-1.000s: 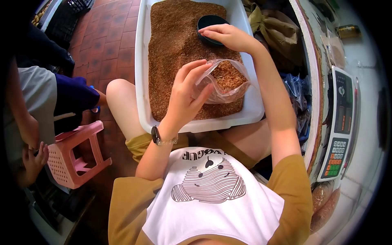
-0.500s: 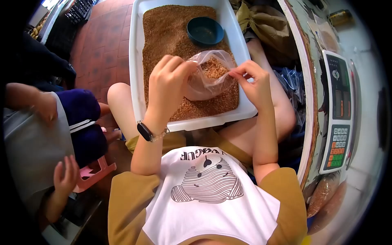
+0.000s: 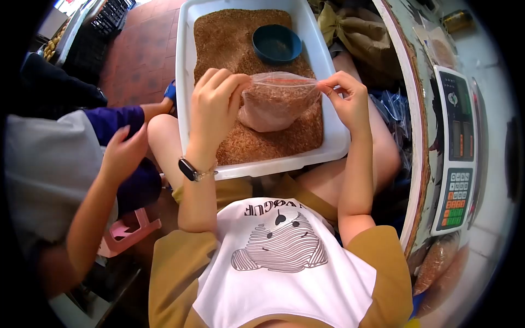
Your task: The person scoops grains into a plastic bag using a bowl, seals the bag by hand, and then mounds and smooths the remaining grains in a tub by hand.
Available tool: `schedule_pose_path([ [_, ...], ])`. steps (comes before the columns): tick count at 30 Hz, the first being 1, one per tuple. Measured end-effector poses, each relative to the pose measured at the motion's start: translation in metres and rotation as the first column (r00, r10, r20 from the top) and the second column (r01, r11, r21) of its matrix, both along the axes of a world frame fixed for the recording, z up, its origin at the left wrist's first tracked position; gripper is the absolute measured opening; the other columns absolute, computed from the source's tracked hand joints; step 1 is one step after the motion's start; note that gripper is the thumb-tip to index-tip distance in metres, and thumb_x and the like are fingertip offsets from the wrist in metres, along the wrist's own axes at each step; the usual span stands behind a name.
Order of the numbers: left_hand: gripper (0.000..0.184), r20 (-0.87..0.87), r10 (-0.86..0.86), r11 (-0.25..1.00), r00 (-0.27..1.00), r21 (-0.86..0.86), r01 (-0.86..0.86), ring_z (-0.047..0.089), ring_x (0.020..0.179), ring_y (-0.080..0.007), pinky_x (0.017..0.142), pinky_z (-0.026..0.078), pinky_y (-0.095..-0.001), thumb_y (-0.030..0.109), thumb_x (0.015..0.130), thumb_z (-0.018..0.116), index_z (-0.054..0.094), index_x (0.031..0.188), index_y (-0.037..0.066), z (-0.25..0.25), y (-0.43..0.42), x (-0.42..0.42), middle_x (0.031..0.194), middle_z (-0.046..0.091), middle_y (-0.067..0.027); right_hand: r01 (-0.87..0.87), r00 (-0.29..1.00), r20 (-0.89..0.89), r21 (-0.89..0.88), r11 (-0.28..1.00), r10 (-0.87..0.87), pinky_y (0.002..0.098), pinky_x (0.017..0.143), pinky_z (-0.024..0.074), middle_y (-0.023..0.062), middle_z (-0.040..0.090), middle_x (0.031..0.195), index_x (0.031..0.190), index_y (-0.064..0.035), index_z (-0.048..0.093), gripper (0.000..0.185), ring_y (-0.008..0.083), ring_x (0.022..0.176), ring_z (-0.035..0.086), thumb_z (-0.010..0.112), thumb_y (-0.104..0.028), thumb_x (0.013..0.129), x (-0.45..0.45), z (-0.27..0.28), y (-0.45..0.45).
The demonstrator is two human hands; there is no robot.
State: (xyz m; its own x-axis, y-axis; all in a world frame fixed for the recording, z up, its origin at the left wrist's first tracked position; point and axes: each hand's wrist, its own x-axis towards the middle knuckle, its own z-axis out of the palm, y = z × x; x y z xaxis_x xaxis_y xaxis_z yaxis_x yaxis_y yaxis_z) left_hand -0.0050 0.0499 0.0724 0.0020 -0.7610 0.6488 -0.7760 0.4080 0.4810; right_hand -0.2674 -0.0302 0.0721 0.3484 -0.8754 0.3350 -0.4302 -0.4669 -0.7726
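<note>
While both hands (image 3: 212,109) (image 3: 351,104) hold the bag (image 3: 278,109), it hides flakes (image 3: 229,41) beneath.

The clear plastic bag (image 3: 254,113) is fat and see-through, with lots of little brown bits (image 3: 281,104) inside. Its top edge (just a thin, shiny line) is pulled flat and almost straight. It's in the white tub (image 3: 186,60), over a loose brown heap (image 3: 273,147).

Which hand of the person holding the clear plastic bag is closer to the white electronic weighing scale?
Right. The right hand, apart from the scale, pinches the nearer end of the bag; the left hand, holding the opposite end, is farther away.
</note>
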Motion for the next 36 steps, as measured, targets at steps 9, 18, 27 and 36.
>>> schedule_pose_path([
  [9, 0.01, 0.01, -0.136, 0.988, 0.991, 0.069, 0.135, 0.06, 0.08, -0.0293, 0.071, 0.049, -0.0376, 0.0, 0.081, 0.069, 0.067, 0.09, 0.001, 0.001, -0.014, -0.01, 0.084, 0.062, -0.0119, -0.103, 0.994, -0.069, -0.249, 0.963, 0.089, 0.0339, 0.069, 0.0491, 0.0081, 0.065, 0.084, 0.084, -0.0008, 0.066, 0.01, 0.0255, 0.078, 0.062, 0.073, -0.001, 0.078, 0.022, 0.005, 0.004],
  [18, 0.013, 0.045, -0.091, 0.989, 0.995, 0.117, 0.085, 0.059, 0.08, -0.0299, 0.07, 0.048, -0.0373, 0.001, 0.08, 0.07, 0.065, 0.092, 0.001, 0.007, 0.009, -0.017, 0.084, 0.061, -0.0111, -0.087, 0.995, -0.068, -0.302, 0.949, 0.069, 0.0358, 0.07, 0.0496, 0.0082, 0.064, 0.083, 0.086, -0.0021, 0.065, 0.013, 0.027, 0.078, 0.06, 0.073, 0.0, 0.076, 0.015, -0.001, 0.028],
  [27, 0.007, 0.029, -0.09, 0.988, 0.996, 0.128, 0.085, 0.057, 0.083, -0.0271, 0.074, 0.047, -0.0389, 0.006, 0.081, 0.067, 0.064, 0.088, 0.005, 0.005, -0.004, -0.034, 0.082, 0.06, -0.0075, -0.069, 0.997, -0.05, -0.304, 0.95, 0.057, 0.0353, 0.068, 0.0489, 0.0063, 0.065, 0.082, 0.084, -0.003, 0.067, 0.011, 0.0254, 0.077, 0.06, 0.075, -0.002, 0.075, 0.03, -0.003, 0.022],
  [36, 0.007, 0.117, -0.083, 0.995, 0.99, 0.073, 0.075, 0.057, 0.084, -0.0263, 0.076, 0.046, -0.0391, 0.005, 0.079, 0.067, 0.065, 0.085, 0.006, 0.012, 0.005, -0.031, 0.083, 0.06, -0.0067, -0.045, 0.999, -0.038, -0.364, 0.93, 0.033, 0.0359, 0.069, 0.0496, 0.0074, 0.065, 0.083, 0.083, -0.0026, 0.067, 0.012, 0.027, 0.078, 0.061, 0.075, -0.001, 0.074, 0.026, -0.008, 0.028],
])
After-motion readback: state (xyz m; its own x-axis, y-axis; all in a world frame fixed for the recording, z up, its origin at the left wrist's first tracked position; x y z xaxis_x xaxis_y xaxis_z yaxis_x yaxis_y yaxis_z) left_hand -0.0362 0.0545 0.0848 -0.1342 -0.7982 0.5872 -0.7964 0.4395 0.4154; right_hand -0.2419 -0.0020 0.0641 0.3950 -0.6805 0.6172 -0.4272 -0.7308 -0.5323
